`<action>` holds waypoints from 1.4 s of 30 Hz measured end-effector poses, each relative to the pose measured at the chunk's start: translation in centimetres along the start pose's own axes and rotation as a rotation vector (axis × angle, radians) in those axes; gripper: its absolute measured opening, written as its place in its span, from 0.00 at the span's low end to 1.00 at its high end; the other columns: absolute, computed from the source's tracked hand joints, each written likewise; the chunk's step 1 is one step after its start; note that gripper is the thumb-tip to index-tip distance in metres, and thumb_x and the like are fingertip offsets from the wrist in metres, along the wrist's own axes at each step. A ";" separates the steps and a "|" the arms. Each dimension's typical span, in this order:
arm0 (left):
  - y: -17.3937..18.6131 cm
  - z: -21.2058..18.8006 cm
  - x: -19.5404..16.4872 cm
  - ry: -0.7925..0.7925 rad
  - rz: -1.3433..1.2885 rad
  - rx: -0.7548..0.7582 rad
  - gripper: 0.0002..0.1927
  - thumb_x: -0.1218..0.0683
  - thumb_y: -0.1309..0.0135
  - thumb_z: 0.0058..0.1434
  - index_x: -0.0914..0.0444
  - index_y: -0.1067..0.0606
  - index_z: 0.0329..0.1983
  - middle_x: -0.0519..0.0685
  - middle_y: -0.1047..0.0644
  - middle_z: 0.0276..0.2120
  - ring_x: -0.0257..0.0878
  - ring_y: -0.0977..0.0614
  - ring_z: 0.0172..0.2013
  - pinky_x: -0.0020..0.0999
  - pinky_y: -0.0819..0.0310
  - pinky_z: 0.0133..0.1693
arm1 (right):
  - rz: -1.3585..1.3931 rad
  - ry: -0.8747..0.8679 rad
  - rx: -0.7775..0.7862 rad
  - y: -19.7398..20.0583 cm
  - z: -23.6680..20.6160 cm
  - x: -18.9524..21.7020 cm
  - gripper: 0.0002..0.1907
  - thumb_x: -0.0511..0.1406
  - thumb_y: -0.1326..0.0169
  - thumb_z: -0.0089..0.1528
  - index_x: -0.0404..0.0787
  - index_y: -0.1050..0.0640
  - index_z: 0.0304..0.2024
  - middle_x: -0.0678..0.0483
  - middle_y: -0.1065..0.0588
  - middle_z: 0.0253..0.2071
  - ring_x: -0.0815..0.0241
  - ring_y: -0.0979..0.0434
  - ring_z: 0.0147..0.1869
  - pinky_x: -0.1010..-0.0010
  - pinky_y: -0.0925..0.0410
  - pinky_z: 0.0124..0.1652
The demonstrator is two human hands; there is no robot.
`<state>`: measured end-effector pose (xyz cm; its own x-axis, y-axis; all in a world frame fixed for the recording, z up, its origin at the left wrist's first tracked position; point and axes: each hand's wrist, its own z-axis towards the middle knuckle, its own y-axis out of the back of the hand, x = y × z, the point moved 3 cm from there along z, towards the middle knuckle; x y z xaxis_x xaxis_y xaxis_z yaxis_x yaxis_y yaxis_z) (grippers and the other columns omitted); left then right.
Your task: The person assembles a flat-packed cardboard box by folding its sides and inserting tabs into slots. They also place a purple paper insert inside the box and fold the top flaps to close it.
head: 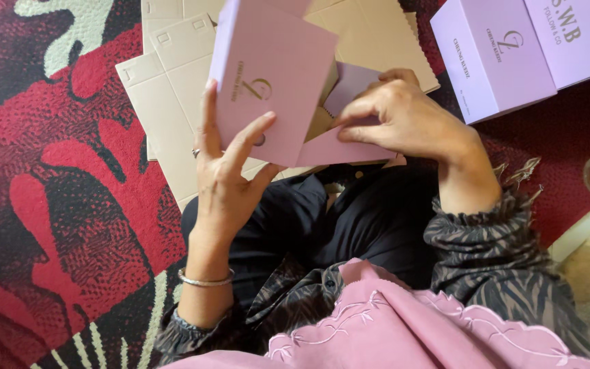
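Two hands on a lilac box (271,75), upper centre of frame: left hand (223,171) grips its face w/ spread fingers, right hand (404,119) pinches its flap (339,147). Flat cardboard blanks (172,96) lie beneath; finished lilac boxes (507,55) upper right.

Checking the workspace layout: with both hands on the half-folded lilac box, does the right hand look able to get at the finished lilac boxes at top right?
Probably yes, once it lets go: the right hand pinches a flap of the half-folded box, and only bare carpet separates it from the finished boxes.
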<state>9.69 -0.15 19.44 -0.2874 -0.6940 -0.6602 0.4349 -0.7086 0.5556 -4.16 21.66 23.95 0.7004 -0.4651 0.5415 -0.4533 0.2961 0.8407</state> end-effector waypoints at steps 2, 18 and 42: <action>0.1 0.2 -0.3 -0.051 0.016 0.069 0.38 0.58 0.24 0.48 0.53 0.24 0.64 0.63 0.51 0.77 0.61 0.42 0.76 0.51 0.38 0.72 | -0.047 -0.004 0.068 -0.3 0.6 0.0 0.10 0.42 0.38 0.57 0.48 0.12 0.38 0.53 0.16 0.31 0.60 0.21 0.40 0.54 0.54 0.66; -7.8 -8.7 2.0 -0.090 0.203 -0.060 0.25 0.58 0.31 0.57 0.50 0.20 0.58 0.57 0.44 0.72 0.66 0.44 0.73 0.59 0.38 0.71 | -0.107 0.007 -0.016 -9.7 -3.8 -6.5 0.06 0.41 0.39 0.58 0.50 0.14 0.36 0.56 0.18 0.40 0.54 0.21 0.51 0.39 0.58 0.67; -10.1 -8.0 4.5 0.163 -0.157 -0.158 0.14 0.66 0.42 0.63 0.64 0.27 0.50 0.67 0.37 0.69 0.54 0.21 0.59 0.44 0.24 0.58 | 0.661 -0.212 -0.272 -13.6 -2.7 -6.8 0.12 0.28 0.43 0.64 0.34 0.21 0.51 0.55 0.18 0.45 0.69 0.20 0.47 0.75 0.26 0.47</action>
<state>10.78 4.91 6.77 -0.2265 -0.5385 -0.8116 0.5276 -0.7683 0.3625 -1.29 23.04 8.79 0.1956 -0.2614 0.9452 -0.5714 0.7529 0.3265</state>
